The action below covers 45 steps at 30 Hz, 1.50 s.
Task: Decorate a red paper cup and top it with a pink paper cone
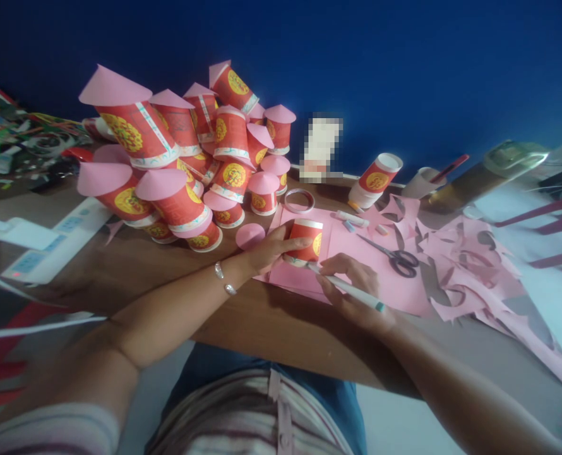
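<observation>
A red paper cup point(305, 239) with a yellow emblem stands on the pink paper point(361, 272), my left hand point(278, 249) wrapped round its left side. Between the fingers of my right hand point(357, 287) is a whitish pen point(352, 291) with a green end, its tip near the cup's lower rim. Whether the tip touches the cup or the paper I cannot tell. Beside my left wrist lies a small pink paper cone point(251, 236). Scissors point(399, 258) with dark handles rest on the paper to the right of the cup.
Several red cups with pink cone tops point(231, 180) are piled at the left. A power strip point(58, 243) with cables lies at the left edge. Behind the cup are a roll of tape point(300, 201) and stacked cups point(378, 177). Pink paper scraps point(480, 272) cover the right side.
</observation>
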Tool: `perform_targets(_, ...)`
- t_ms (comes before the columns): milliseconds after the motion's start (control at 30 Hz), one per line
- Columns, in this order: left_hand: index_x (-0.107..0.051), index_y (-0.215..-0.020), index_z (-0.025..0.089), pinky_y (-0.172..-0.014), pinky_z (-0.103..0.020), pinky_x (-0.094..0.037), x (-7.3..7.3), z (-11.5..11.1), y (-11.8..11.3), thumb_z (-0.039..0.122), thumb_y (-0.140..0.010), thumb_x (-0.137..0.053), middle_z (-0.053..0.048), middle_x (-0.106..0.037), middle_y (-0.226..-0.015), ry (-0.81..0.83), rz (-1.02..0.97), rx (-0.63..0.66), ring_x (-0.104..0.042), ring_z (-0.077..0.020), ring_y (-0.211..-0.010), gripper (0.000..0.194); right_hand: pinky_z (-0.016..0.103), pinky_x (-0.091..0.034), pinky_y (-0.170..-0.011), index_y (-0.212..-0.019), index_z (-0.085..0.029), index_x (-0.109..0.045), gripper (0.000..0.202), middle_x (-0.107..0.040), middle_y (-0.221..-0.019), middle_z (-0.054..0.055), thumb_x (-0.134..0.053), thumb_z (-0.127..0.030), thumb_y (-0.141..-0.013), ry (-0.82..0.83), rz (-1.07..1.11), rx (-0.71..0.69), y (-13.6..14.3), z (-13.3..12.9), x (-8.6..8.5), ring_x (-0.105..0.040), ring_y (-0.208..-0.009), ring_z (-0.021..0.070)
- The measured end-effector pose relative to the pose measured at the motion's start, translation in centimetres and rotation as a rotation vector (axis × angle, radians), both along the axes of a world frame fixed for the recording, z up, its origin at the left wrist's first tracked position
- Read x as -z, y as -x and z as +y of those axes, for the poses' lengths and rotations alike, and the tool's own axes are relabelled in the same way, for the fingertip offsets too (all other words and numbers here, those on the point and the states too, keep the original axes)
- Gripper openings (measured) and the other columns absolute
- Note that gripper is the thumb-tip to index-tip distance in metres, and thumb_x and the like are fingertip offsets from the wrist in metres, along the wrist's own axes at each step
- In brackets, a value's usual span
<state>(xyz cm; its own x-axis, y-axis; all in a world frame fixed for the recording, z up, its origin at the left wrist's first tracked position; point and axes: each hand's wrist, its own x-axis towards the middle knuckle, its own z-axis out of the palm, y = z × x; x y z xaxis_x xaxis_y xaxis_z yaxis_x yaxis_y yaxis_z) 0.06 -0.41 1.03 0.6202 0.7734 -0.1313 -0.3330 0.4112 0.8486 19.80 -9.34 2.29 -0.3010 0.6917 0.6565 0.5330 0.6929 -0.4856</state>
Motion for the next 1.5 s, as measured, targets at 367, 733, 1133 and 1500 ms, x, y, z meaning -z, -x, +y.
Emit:
perform_targets(367, -0.066, -0.119, 0.016, -0.083, -0.034, -0.06, 0.1, -0.1, 0.0, 0.035, -0.072, -0.094, -0.007, -0.074, -0.104, -0.003, 0.032, -0.019, -0.074, -0.0194, -0.088, 0.058, 0.025, -0.058, -0.064, -0.097, -0.025, -0.062, 0.008, -0.074, -0.083, -0.001, -0.067, -0.021, -0.101, 0.032, -0.011, -0.003, -0.1, 0.1, 0.6, -0.072, -0.068, 0.014)
perform_targets(733, -0.067, -0.117, 0.016, -0.078, -0.03, -0.059, -0.2, 0.0, 0.1, 0.038, -0.069, -0.096, -0.006, -0.073, -0.102, 0.016, 0.021, -0.025, -0.071, -0.018, -0.089, 0.06, 0.025, -0.058, -0.062, -0.097, -0.025, -0.063, 0.008, -0.074, -0.08, 0.0, -0.068, -0.019, -0.099, 0.0, 0.016, -0.022, 0.0, -0.2, -0.5, -0.072, -0.066, 0.0149)
perform_targets(1133, -0.065, -0.117, 0.016, -0.082, -0.037, -0.063, -0.3, -0.1, 0.1, 0.035, -0.074, -0.092, -0.005, -0.074, -0.098, 0.016, -0.003, 0.003, -0.076, -0.0201, -0.084, 0.055, 0.025, -0.057, -0.06, -0.097, -0.025, -0.064, 0.008, -0.074, -0.079, 0.0, -0.068, -0.018, -0.098, -0.013, 0.027, 0.007, -0.1, 0.1, -0.1, -0.071, -0.065, 0.0151)
perform_targets(1500, -0.065, -0.121, 0.015, -0.079, -0.034, -0.061, -0.1, -0.1, 0.0, 0.034, -0.074, -0.093, -0.005, -0.076, -0.097, 0.013, -0.013, 0.007, -0.076, -0.0195, -0.081, 0.058, 0.024, -0.058, -0.062, -0.097, -0.024, -0.064, 0.007, -0.075, -0.083, 0.0, -0.07, -0.02, -0.099, 0.015, 0.021, 0.015, -0.1, 0.2, 0.5, -0.073, -0.068, 0.0148)
